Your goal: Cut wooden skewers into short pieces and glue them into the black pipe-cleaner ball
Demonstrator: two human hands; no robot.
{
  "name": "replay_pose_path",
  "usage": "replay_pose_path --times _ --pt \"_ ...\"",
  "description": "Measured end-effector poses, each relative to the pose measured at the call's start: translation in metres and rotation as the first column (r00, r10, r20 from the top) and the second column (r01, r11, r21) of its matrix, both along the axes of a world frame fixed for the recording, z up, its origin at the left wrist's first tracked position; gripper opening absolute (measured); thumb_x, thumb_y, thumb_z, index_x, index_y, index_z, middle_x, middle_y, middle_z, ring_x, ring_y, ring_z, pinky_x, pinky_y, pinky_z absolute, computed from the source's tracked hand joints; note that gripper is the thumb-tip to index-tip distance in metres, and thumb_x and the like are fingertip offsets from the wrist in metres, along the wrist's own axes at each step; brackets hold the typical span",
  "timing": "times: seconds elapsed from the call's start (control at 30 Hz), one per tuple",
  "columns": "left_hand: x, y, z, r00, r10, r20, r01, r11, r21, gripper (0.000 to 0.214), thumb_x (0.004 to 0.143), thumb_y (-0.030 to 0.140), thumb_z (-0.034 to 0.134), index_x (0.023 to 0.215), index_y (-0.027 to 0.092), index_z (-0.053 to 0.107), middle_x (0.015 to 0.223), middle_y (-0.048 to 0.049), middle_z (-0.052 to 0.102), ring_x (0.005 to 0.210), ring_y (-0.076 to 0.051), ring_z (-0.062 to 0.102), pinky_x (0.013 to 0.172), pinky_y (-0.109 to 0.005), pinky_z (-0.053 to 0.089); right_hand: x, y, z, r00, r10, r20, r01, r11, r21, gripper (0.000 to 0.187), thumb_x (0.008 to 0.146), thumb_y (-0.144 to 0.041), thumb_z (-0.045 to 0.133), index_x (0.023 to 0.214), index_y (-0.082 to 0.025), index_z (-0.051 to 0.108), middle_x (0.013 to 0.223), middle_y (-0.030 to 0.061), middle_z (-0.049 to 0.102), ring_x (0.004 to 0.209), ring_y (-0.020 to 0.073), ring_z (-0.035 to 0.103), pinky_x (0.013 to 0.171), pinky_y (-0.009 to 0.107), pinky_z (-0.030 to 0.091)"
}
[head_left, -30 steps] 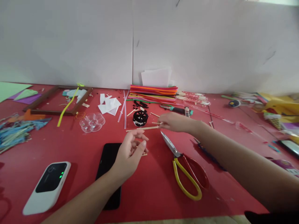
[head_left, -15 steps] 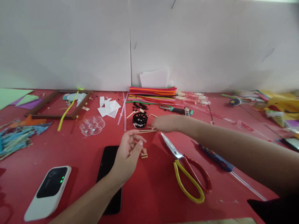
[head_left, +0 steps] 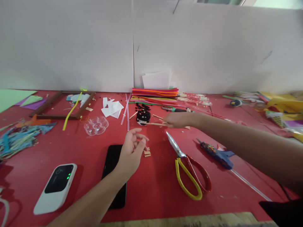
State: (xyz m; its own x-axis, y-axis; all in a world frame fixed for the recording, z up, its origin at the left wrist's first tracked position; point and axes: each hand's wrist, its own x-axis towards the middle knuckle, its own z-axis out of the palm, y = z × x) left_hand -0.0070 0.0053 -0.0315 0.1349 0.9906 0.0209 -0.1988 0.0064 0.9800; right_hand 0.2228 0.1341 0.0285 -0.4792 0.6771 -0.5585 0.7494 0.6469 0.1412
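Note:
My right hand (head_left: 178,120) reaches across the red table (head_left: 153,189) and pinches a thin wooden stick (head_left: 155,124) that points left toward a small black wheel-shaped piece (head_left: 143,116). My left hand (head_left: 131,151) hovers over the table with its fingers loosely curled and nothing visible in them. Just right of it lie a few short cut stick pieces (head_left: 147,153). A black phone (head_left: 114,173) lies under my left wrist.
Yellow-and-red scissors (head_left: 189,170) lie open-bladed right of centre, a blue glue gun (head_left: 216,153) beyond them. A white device with a green light (head_left: 55,188) sits front left. Stacked coloured pipe cleaners (head_left: 155,94), paper scraps, a clear plastic tray (head_left: 96,125) and a wooden frame (head_left: 62,105) line the back.
My right hand has lifted the long stick off the table and drawn it slightly right. The left hand stayed in place with its fingers curling in a little.

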Motion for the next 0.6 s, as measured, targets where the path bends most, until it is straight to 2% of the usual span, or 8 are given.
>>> replay_pose_path --times 0.2,0.4,0.5,0.6 --pt "-0.001 -0.002 0.0 1.0 -0.002 -0.015 0.001 1.0 -0.026 0.026 0.093 0.027 0.055 0.115 0.019 0.043 0.095 -0.0006 0.06 0.062 -0.008 0.061 0.061 -0.025 0.053 0.028 0.008 0.007 0.994 -0.105 0.043 0.103 0.994 0.042 0.033 0.095 -0.037 0.06 0.123 -0.018 0.06 0.125 0.0093 0.062 0.105 0.0219 0.064 0.089 0.043 0.056" --pt "0.0 -0.003 0.003 0.999 -0.02 -0.027 0.019 0.998 -0.053 0.023 0.092 0.029 0.055 0.111 0.019 0.047 0.093 -0.0006 0.06 0.062 -0.008 0.06 0.06 -0.024 0.053 0.043 0.017 -0.006 0.985 -0.169 0.028 0.168 0.985 0.038 0.034 0.095 -0.037 0.06 0.123 -0.018 0.06 0.126 0.0096 0.062 0.105 0.0219 0.064 0.089 0.043 0.056" --pt "0.001 -0.003 0.004 0.999 -0.037 -0.03 0.035 0.998 -0.06 0.021 0.092 0.028 0.056 0.109 0.018 0.048 0.092 -0.0008 0.06 0.061 -0.008 0.059 0.06 -0.025 0.053 0.055 0.019 -0.016 0.98 -0.196 -0.031 0.197 0.978 0.061 0.035 0.095 -0.037 0.061 0.123 -0.017 0.06 0.126 0.0103 0.062 0.106 0.0221 0.064 0.089 0.043 0.055" --pt "0.0 -0.004 0.003 0.999 -0.038 -0.036 0.036 0.998 -0.056 0.02 0.093 0.028 0.056 0.108 0.018 0.05 0.091 -0.0014 0.061 0.063 -0.008 0.059 0.061 -0.025 0.053 0.068 0.02 -0.025 0.959 -0.226 -0.169 0.256 0.948 0.186 0.034 0.095 -0.036 0.061 0.123 -0.017 0.06 0.126 0.0107 0.062 0.106 0.0217 0.064 0.089 0.042 0.055"
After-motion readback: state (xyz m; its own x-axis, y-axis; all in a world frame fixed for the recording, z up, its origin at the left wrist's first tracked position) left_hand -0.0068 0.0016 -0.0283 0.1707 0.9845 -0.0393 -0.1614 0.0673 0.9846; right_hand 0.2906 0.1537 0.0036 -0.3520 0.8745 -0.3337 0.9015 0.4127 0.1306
